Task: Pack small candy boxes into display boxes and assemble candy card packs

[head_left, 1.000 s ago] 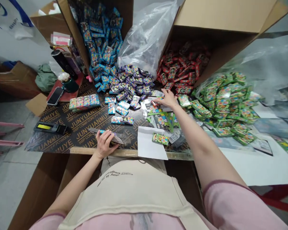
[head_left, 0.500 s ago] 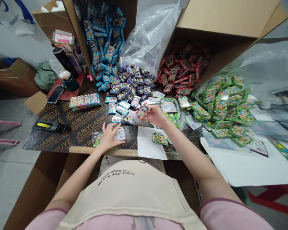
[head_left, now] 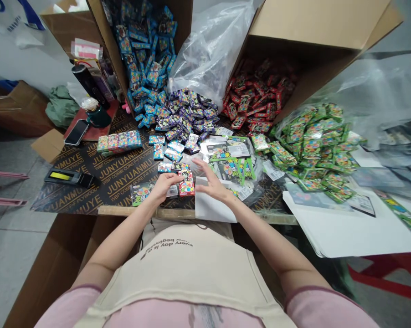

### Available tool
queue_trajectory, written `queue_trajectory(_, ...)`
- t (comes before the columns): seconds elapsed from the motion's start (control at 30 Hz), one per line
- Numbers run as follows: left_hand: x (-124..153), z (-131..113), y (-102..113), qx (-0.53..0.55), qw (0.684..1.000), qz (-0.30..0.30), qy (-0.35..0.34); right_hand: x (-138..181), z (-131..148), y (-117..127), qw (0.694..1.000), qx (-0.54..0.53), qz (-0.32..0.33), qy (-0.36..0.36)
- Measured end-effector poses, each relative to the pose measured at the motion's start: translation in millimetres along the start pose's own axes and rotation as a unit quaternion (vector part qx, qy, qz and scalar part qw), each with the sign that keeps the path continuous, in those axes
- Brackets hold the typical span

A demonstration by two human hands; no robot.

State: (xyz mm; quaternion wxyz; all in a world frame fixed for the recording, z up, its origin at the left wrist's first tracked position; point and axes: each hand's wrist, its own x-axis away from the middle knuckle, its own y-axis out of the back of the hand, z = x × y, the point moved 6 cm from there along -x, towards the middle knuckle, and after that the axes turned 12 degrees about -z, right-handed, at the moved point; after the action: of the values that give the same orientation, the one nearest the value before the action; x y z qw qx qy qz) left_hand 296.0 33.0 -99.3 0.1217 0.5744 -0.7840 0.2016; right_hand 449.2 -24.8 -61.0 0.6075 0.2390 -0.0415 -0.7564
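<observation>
A small red candy packet (head_left: 186, 183) is pinched by its left side in my left hand (head_left: 163, 187), low over the table edge. My right hand (head_left: 210, 183) hovers just right of it, thumb and fingers apart, holding nothing. Beneath the right hand lies a white sheet (head_left: 212, 210). A printed card (head_left: 140, 193) lies partly under my left hand. Just beyond the red packet are several blue packets (head_left: 173, 154) and a dark purple packet (head_left: 180, 166). A green packet that lay on the sheet is mostly hidden by my right hand.
Boxes of blue packets (head_left: 153, 73) and red packets (head_left: 256, 98) stand at the back, a purple heap (head_left: 188, 111) between them. Green packets (head_left: 318, 141) are piled at right. Printed bags (head_left: 231, 157) lie mid-table. A stapler (head_left: 69, 177) and phone (head_left: 76, 132) are at left.
My right hand brought the red packet down and left, and let go of it. My left hand moved right and now holds it. The view shifted slightly.
</observation>
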Motion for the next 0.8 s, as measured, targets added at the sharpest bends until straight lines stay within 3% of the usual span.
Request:
queue_trajectory(0.1,-2,1,2,-0.002,1.000,-0.004,-0.002,7,18,-9,0.990,0.067,0.064,0.110)
queue_trajectory(0.17,-3,1,2,-0.010,1.000,-0.009,-0.012,10,20,-15,0.985,0.083,0.079,0.127)
queue_trajectory(0.27,-2,1,2,0.003,1.000,-0.007,-0.028,8,16,-20,0.992,0.048,0.054,0.103)
queue_trajectory(0.37,7,7,-9,0.065,0.995,0.076,0.017,6,10,-21,0.997,-0.041,0.003,0.061)
queue_trajectory(0.47,19,15,-19,0.114,0.978,0.155,0.082,5,10,-25,0.997,-0.066,0.002,0.048)
queue_trajectory(0.53,19,18,-20,0.131,0.978,0.139,0.080,5,14,-26,0.997,-0.018,0.005,0.073)
queue_trajectory(0.67,12,20,-13,0.112,0.992,0.048,0.026,8,28,-25,0.983,0.086,-0.008,0.160)
queue_trajectory(0.8,7,16,2,-0.023,0.997,0.010,-0.069,10,26,-25,0.969,0.144,0.007,0.201)
